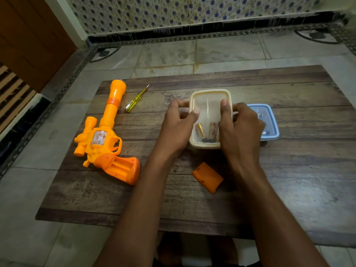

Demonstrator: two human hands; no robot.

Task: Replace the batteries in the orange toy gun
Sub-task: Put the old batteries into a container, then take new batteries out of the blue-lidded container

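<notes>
The left hand (177, 122) and right hand (240, 130) grip the box (202, 145) from either side, fingers curled round its walls, thumbs on the lid (209, 105); batteries (201, 130) lie inside. The gun (107, 135) lies on the table's (289, 170) left, compartment open, its cover (208, 177) lying apart nearer the front edge.

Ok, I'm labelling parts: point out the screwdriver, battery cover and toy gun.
screwdriver (134, 102), head view, yellow handle.
battery cover (208, 177), head view, its orange middle.
toy gun (99, 137), head view, clear side window.
</notes>
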